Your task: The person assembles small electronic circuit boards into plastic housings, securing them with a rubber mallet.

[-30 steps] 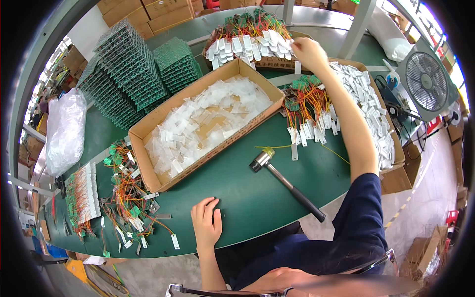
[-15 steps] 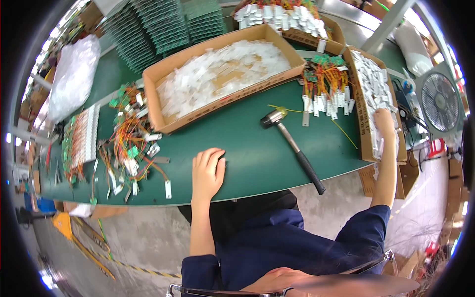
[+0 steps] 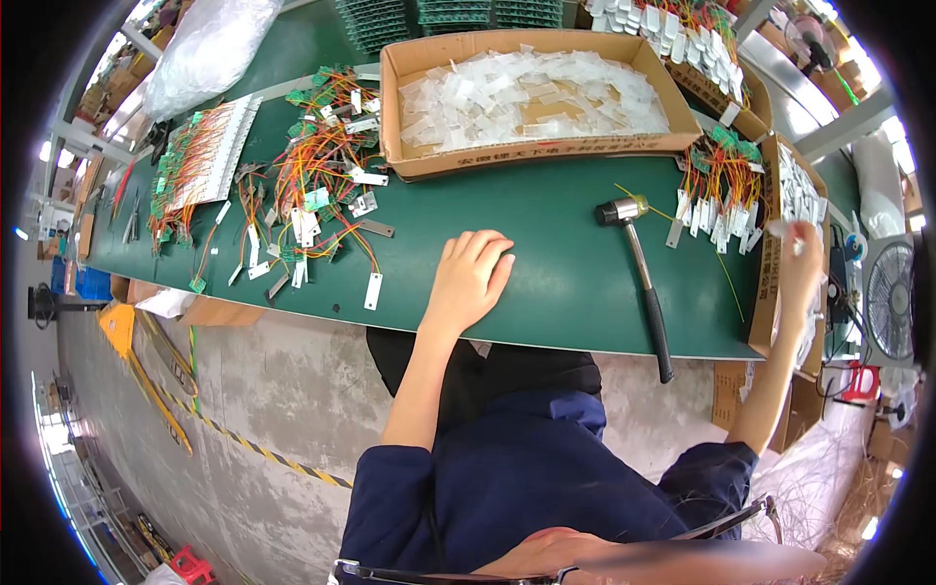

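Note:
My left hand [image 3: 469, 278] rests on the green tabletop near its front edge, palm down, fingers loosely stretched, holding nothing. My right hand [image 3: 802, 255] is above the long carton [image 3: 764, 283] at the right, its fingers closed. A small white piece [image 3: 779, 229] shows at those fingertips, partly blurred. White flat pieces [image 3: 799, 195] fill the carton behind that hand. Between my hands lies a hammer [image 3: 641, 263] with a black grip, its head away from me. Wired parts with white tabs [image 3: 720, 205] lie in a bunch beside the carton.
A wide cardboard tray [image 3: 546, 160] of clear plastic pieces stands at the back. Loose wired boards [image 3: 317, 185] and a neat row of wired strips [image 3: 207, 156] lie on the left. Another box [image 3: 717, 97] of wired parts and a grey fan [image 3: 889, 297] are at the right.
My right hand has lifted from among the white pieces, a white piece now at its fingertips. The view has shifted; my left hand still rests on the table.

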The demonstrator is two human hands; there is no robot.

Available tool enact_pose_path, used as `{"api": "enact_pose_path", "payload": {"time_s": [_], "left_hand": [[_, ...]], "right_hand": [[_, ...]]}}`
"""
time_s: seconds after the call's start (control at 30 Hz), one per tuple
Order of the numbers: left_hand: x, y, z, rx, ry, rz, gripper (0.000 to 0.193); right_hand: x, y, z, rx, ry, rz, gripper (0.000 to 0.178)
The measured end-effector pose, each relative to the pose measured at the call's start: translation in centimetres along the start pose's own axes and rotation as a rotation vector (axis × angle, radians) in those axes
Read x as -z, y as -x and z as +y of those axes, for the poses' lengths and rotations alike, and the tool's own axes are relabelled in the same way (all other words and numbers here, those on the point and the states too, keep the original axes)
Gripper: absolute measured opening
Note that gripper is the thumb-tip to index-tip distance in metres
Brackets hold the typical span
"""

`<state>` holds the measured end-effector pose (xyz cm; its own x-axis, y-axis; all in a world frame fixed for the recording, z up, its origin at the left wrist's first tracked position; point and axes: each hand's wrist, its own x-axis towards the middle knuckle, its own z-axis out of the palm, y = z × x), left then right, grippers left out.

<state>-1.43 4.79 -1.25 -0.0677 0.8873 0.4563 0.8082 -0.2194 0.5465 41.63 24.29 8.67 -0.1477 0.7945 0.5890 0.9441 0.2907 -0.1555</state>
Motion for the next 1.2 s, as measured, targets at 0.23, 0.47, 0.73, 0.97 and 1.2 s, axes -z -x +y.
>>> {"api": "enact_pose_path", "payload": {"time_s": [0.23, 0.47, 0.73, 0.97, 1.2], "left_hand": [[0.3, 0.2, -0.1, -0.002, -0.018, 0.040, 0.015], [0.2, 0.2, 0.1, 0.025, -0.076, 0.126, 0.014], [3.1, 4.2, -0.2, 0.131, -0.149, 0.362, 0.021], [7.7, 9.4, -3.9, 0.474, -0.371, 0.398, 0.024], [6.5, 8.2, -2.2, 0.511, -0.251, 0.272, 0.012]], "right_hand": [[-2.4, 4.0, -20.8, 0.079, -0.583, -0.284, 0.014], [-6.2, 10.6, -25.8, 0.170, -0.611, -0.497, 0.012], [-3.6, 14.1, -26.8, 0.173, -0.616, -0.512, 0.025], [-5.5, 15.5, -29.5, 0.376, -0.665, -0.385, 0.020], [-6.4, 15.7, -29.9, 0.404, -0.746, -0.354, 0.020]]}}
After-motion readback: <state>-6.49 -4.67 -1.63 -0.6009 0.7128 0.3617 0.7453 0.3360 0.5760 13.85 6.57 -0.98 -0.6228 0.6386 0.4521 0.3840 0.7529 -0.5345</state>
